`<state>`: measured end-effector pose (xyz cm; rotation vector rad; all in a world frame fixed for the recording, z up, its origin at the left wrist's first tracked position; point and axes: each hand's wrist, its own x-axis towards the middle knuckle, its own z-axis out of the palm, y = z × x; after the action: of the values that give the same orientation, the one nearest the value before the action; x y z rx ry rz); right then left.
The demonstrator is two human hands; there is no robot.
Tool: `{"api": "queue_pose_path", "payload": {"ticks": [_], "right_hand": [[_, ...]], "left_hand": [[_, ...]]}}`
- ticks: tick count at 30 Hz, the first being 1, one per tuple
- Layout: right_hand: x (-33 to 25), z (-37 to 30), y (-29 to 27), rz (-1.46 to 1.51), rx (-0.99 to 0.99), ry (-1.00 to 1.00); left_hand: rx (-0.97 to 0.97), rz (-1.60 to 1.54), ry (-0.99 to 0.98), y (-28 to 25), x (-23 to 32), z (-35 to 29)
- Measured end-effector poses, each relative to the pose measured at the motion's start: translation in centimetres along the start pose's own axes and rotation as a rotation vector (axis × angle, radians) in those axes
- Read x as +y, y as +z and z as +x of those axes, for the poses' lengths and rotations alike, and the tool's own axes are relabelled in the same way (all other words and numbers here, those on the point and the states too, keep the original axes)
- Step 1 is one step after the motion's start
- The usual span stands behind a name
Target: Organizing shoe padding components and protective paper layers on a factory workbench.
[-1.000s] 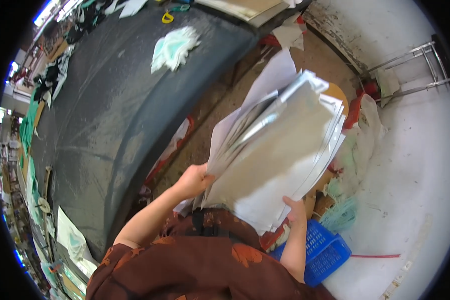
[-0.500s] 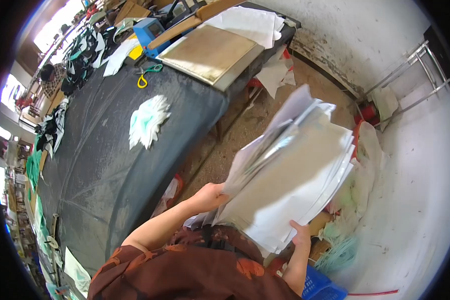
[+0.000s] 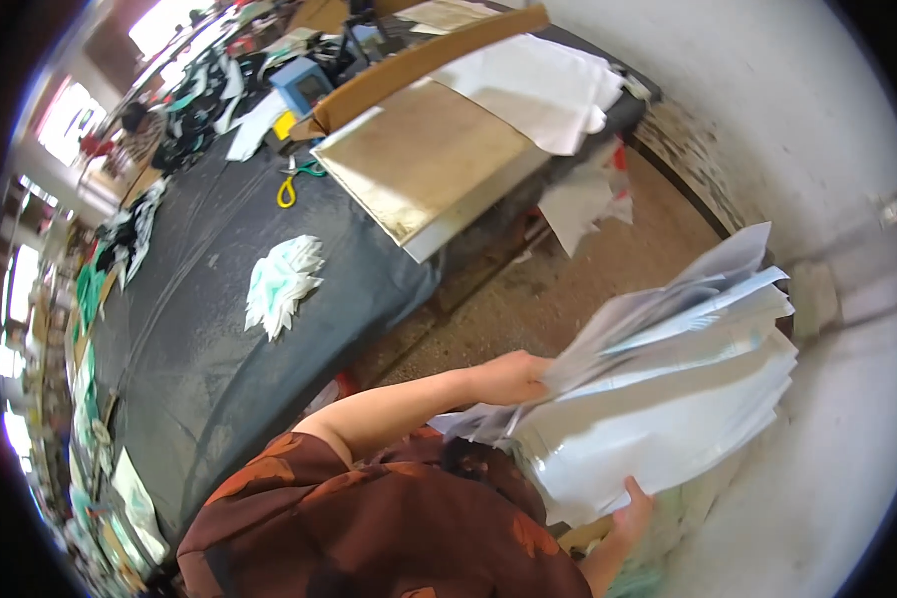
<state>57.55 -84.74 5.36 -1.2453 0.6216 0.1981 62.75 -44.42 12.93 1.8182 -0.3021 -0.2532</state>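
A thick stack of white and translucent sheets (image 3: 658,419), possibly paper mixed with plastic film, hangs in front of me to the right, tilted and slightly fanned. My left hand (image 3: 513,377) is closed around its left edge, where the upper translucent sheets bunch up and lift away from the rest. At the lower edge my right hand (image 3: 633,510) grips the sheets, thumb on top and the other fingers hidden beneath. A shadow falls across the top sheet.
Left of me stands a dark-covered table (image 3: 189,319) with a pile of pale green-white pieces (image 3: 284,284), yellow-and-green scissors (image 3: 287,191), a brownish flat board (image 3: 439,159) and white sheets (image 3: 543,90). A blue device (image 3: 299,85) sits behind. A white wall (image 3: 817,448) bounds the right.
The stack has swung rightward toward the wall and lies flatter, its upper sheets fanned farther apart. Both hands moved right with it, still gripping. The view has turned too.
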Motion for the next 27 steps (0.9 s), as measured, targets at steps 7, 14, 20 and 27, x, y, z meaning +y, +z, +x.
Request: {"api": "queue_pose_path", "payload": {"ticks": [7, 14, 20, 27], "right_hand": [[-6.3, 10.9, 4.2, -0.013, -0.112, -0.032], [-10.2, 20.1, 10.6, -0.093, -0.146, -0.001], [-13.7, 27.2, 15.2, -0.014, -0.273, -0.048], [-23.3, 37.4, 26.1, -0.133, -0.351, -0.168]], "left_hand": [[0.094, -0.087, -0.022, -2.9, 0.9, 8.4], [0.087, -0.012, -0.016, -8.2, -1.2, 17.4], [0.071, 0.031, -0.029, -14.2, -1.4, 24.2], [0.199, -0.097, -0.139, -22.3, -1.1, 30.0]]}}
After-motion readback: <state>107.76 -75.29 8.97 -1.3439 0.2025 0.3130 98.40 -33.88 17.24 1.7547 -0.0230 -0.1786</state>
